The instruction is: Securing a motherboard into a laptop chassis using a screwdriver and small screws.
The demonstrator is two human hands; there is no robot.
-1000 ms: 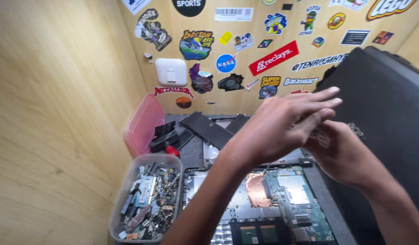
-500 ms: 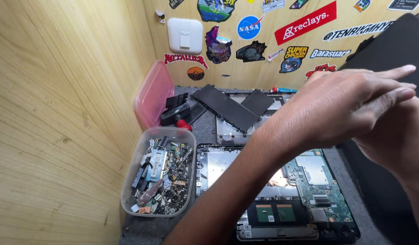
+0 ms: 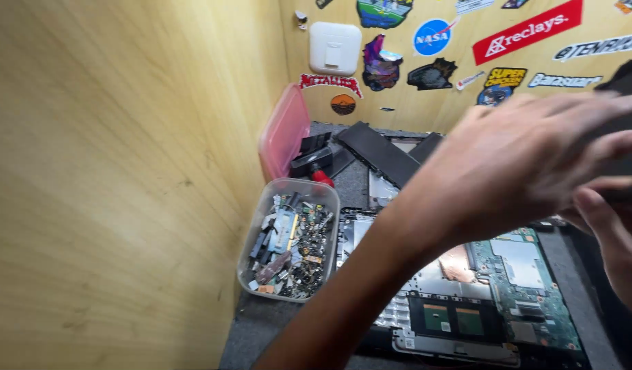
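the black panel (image 3: 627, 123), a large flat dark cover at the right edge of the view, is raised off the worktop (image 3: 261, 329) above the opened laptop (image 3: 480, 288). the left hand (image 3: 528, 164) lies flat across its face with fingers stretched out, pressing rather than clasping. the right hand (image 3: 614, 240) comes up from beneath with fingers curled toward its lower edge, though i cannot tell whether it truly grips, since the frame cuts most of it off. the panel looks light, thin and fairly stiff, likely to flex or crack if bent, and smooth enough to slide. it seems best held along two opposite edges, not by one corner. the bare circuit board below is fragile. a clear tub of small parts (image 3: 292, 240) sits just left of the laptop, a pink lid (image 3: 285, 130) behind it.
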